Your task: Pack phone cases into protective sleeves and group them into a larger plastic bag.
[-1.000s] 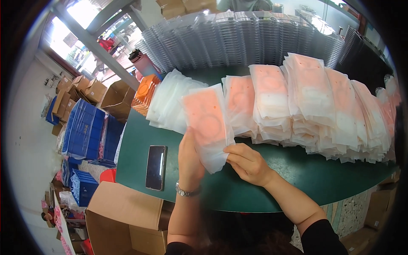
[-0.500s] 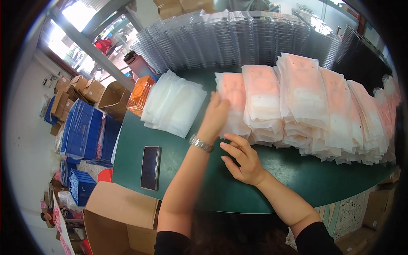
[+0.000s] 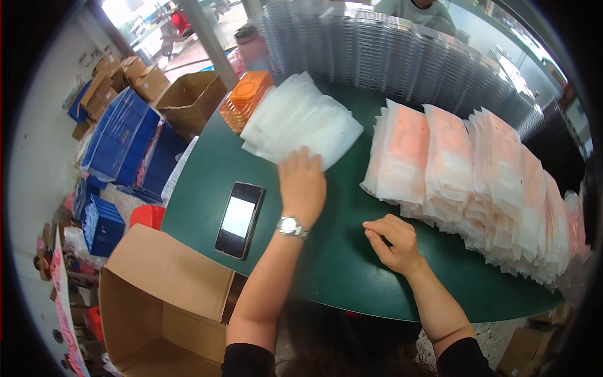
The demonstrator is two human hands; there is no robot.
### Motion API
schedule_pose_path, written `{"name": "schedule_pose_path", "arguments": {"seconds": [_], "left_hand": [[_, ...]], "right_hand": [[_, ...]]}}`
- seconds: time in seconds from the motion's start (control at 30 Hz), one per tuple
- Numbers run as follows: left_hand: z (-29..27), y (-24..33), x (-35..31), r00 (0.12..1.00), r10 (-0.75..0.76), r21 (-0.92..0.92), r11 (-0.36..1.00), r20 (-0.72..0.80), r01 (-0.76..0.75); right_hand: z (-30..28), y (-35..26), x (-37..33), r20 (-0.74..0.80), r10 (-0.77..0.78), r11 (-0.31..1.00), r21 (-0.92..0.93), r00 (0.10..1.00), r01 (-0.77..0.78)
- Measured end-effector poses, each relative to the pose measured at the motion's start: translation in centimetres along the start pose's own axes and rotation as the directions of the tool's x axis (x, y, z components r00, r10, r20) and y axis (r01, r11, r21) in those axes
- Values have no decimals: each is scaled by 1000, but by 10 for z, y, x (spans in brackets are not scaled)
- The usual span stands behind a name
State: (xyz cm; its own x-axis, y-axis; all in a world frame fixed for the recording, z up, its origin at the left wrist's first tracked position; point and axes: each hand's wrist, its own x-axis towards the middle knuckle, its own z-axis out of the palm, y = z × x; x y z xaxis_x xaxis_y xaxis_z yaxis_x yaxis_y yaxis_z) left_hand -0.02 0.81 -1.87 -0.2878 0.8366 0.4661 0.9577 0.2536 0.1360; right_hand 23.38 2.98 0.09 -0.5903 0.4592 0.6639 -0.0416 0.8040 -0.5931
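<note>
My left hand (image 3: 303, 190), wearing a metal-band watch, reaches over the green table (image 3: 333, 276) with fingers stretched out. Its fingertips lie on the near edge of a pile of white translucent bags (image 3: 308, 119). Loosely curled, my right hand (image 3: 394, 244) hovers at or rests on the tabletop, thumb and forefinger close together, with nothing visible in them. Beyond it, several stacks of flat frosted pouches with orange-pink upper parts (image 3: 405, 151) overlap along the right side. A phone (image 3: 240, 220) with a lit screen lies left of my left wrist.
Nested clear plastic trays (image 3: 377, 53) line the table's far side. Orange plastic containers (image 3: 248, 94) and a bottle (image 3: 253, 50) stand at the back left. An open cardboard box (image 3: 169, 283) sits below the left edge, near blue crates (image 3: 119, 138). Another person (image 3: 418, 11) is at the far side.
My left hand has moved from the orange-pink pouches to the white bags. My right hand's fingers have curled in. The phone screen has lit, and the view has shifted.
</note>
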Motion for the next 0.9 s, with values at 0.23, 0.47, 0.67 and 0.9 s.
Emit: {"name": "schedule_pose_path", "arguments": {"seconds": [0.23,0.47,0.67,0.9], "left_hand": [[9,4,8,964,142,-394,892,-225,-224],[8,-27,11,953,-214,-329,935,-214,136],[11,-35,13,971,-178,-521,851,-158,72],[-16,-40,16,901,-390,-839,410,192,357]], "right_hand": [[41,-19,56,146,-145,987,-50,979,153],[159,36,238,95,-251,947,-182,963,265],[231,56,297,338,45,729,-654,940,200],[159,22,284,173,17,990,-144,985,8]]}}
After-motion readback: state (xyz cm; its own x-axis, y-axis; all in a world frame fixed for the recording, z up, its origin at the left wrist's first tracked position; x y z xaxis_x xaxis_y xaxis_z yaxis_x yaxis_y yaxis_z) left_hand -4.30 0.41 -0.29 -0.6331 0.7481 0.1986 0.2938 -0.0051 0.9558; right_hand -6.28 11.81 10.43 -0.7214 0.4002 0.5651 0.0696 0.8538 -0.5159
